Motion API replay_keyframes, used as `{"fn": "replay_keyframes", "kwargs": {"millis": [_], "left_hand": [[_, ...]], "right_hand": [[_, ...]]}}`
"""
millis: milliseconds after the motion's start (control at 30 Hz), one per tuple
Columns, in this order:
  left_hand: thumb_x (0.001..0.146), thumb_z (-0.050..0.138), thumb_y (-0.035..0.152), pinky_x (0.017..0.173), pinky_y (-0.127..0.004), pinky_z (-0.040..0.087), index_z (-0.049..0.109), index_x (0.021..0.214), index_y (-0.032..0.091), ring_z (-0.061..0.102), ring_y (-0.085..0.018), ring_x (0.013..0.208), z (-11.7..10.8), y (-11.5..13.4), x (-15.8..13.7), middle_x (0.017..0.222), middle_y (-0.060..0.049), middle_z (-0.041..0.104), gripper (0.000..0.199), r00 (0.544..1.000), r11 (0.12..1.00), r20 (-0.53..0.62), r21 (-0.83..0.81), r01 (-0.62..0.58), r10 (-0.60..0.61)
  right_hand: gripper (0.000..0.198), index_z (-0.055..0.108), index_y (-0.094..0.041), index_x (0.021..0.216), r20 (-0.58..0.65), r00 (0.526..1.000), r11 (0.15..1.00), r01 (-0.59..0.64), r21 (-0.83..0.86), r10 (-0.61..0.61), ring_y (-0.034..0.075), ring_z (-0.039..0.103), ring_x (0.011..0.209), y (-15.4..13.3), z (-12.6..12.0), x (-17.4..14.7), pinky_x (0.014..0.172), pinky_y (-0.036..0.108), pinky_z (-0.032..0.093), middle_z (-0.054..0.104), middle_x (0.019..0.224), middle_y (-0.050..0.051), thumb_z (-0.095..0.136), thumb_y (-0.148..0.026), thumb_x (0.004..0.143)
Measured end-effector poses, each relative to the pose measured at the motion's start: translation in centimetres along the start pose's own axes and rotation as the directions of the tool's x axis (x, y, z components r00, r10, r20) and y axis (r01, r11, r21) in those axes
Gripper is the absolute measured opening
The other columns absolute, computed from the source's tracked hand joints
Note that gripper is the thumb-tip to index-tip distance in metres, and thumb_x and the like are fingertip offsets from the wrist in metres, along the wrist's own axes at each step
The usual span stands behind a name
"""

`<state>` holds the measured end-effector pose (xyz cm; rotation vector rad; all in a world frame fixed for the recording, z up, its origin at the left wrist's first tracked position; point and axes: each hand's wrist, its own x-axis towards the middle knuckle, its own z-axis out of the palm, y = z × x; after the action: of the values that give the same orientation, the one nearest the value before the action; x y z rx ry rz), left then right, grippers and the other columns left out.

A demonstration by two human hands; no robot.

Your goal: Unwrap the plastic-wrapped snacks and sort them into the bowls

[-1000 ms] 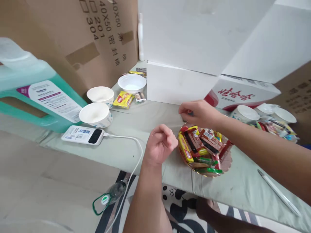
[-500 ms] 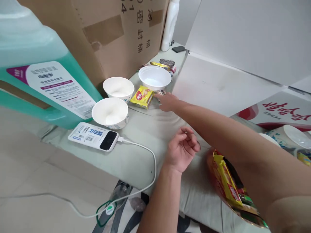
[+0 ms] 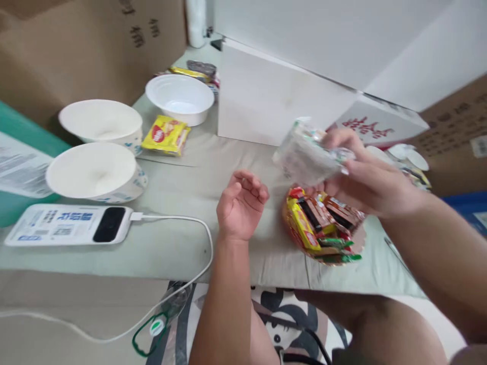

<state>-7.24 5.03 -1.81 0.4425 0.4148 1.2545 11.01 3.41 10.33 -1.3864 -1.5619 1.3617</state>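
Note:
My right hand (image 3: pixel 375 175) pinches a clear, whitish plastic-wrapped packet (image 3: pixel 304 154), blurred by motion, so its contents are not readable. It hangs above a round container (image 3: pixel 360 243) piled with yellow, brown and green wrapped snacks. Palm up over the table, my left hand (image 3: pixel 242 208) holds nothing, its fingers loosely curled and apart from the palm. A yellow snack packet (image 3: pixel 165 134) lies beyond it to the left, close to a white bowl (image 3: pixel 180 96). Two paper bowls (image 3: pixel 93 170) stand further left, one partly behind the other.
A white power bank (image 3: pixel 68 225) lies at the table's left front, its white cable (image 3: pixel 200 220) looping off the edge. Cardboard (image 3: pixel 91 50) and a green liquid jug (image 3: pixel 23 167) border the left. White panels (image 3: pixel 281 96) stand at the back. More bowls (image 3: pixel 403 152) sit at the right.
My right hand has come back from beside the yellow packet to above the snack container, now with the clear packet in it. The view has swung right. My left hand keeps its loose curl.

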Motion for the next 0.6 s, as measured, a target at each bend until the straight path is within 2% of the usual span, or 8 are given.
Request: {"fn": "replay_keyframes", "kwargs": {"millis": [100,200,267,300,367,400,467,600], "left_hand": [[0.076,0.073,0.052,0.090,-0.036,0.054,0.064,0.098,0.028,0.064,-0.024,0.113,1.9,-0.5,-1.5,0.112,-0.005,0.065,0.034,0.988,0.989,0.145,0.133,-0.068,0.049],[0.073,0.080,0.057,0.107,-0.041,0.050,0.069,0.108,0.028,0.056,-0.031,0.133,4.7,-0.9,-3.7,0.128,-0.007,0.064,0.047,0.932,0.965,0.363,0.237,-0.110,0.017],[0.073,0.083,0.052,0.110,-0.043,0.049,0.070,0.115,0.027,0.057,-0.032,0.133,7.1,-1.3,-5.2,0.130,-0.009,0.065,0.051,0.851,0.925,0.508,0.371,-0.079,-0.131],[0.074,0.084,0.047,0.109,-0.044,0.050,0.070,0.119,0.026,0.059,-0.032,0.131,8.4,-1.6,-5.8,0.128,-0.010,0.067,0.051,0.789,0.881,0.563,0.470,-0.059,-0.247],[0.075,0.084,0.034,0.100,-0.042,0.054,0.069,0.125,0.025,0.065,-0.030,0.118,11.1,-2.8,-7.1,0.121,-0.009,0.070,0.052,0.649,0.746,0.597,0.662,-0.067,-0.472],[0.076,0.083,0.030,0.095,-0.039,0.056,0.068,0.127,0.026,0.068,-0.028,0.110,12.4,-3.8,-7.6,0.117,-0.008,0.071,0.053,0.602,0.678,0.584,0.729,-0.094,-0.544],[0.078,0.080,0.028,0.088,-0.033,0.056,0.066,0.132,0.026,0.069,-0.024,0.099,14.5,-6.3,-8.6,0.115,-0.007,0.072,0.056,0.589,0.595,0.553,0.790,-0.148,-0.589],[0.078,0.078,0.029,0.091,-0.031,0.052,0.064,0.132,0.026,0.067,-0.022,0.100,16.2,-13.6,-10.3,0.117,-0.005,0.071,0.055,0.651,0.519,0.482,0.841,-0.155,-0.586]], "right_hand": [[0.034,0.047,-0.039,0.100,-0.085,0.981,0.950,0.190,0.246,-0.174,0.020,0.063,0.070,3.0,0.1,-8.5,0.055,0.033,0.051,0.060,0.099,-0.001,0.070,-0.055,0.080],[0.031,0.048,-0.042,0.103,-0.062,0.976,0.879,0.215,0.425,-0.209,0.022,0.067,0.076,6.7,1.1,-15.2,0.054,0.033,0.051,0.062,0.103,0.000,0.069,-0.049,0.081],[0.037,0.048,-0.040,0.103,-0.020,0.984,0.850,0.165,0.500,-0.179,0.024,0.068,0.077,8.7,1.4,-18.3,0.054,0.033,0.051,0.064,0.102,0.001,0.072,-0.050,0.078],[0.040,0.047,-0.038,0.101,0.006,0.986,0.841,0.141,0.523,-0.169,0.024,0.069,0.076,9.4,1.3,-19.5,0.054,0.032,0.050,0.064,0.102,0.001,0.074,-0.051,0.075],[0.044,0.045,-0.034,0.099,0.033,0.986,0.829,0.120,0.545,-0.165,0.023,0.069,0.077,10.4,0.4,-21.6,0.055,0.030,0.049,0.065,0.102,0.002,0.076,-0.053,0.074],[0.044,0.044,-0.033,0.099,0.032,0.986,0.826,0.120,0.551,-0.165,0.023,0.070,0.079,10.7,-0.3,-22.6,0.056,0.030,0.050,0.065,0.103,0.003,0.075,-0.052,0.076],[0.041,0.043,-0.033,0.106,-0.018,0.986,0.827,0.150,0.541,-0.167,0.022,0.071,0.083,11.6,-2.2,-24.6,0.062,0.030,0.052,0.065,0.105,0.003,0.072,-0.050,0.082],[0.062,0.038,-0.036,0.136,-0.201,0.979,0.935,0.113,0.335,-0.047,0.019,0.071,0.086,15.0,-7.2,-28.6,0.072,0.033,0.056,0.068,0.110,0.003,0.071,-0.042,0.084]]}}
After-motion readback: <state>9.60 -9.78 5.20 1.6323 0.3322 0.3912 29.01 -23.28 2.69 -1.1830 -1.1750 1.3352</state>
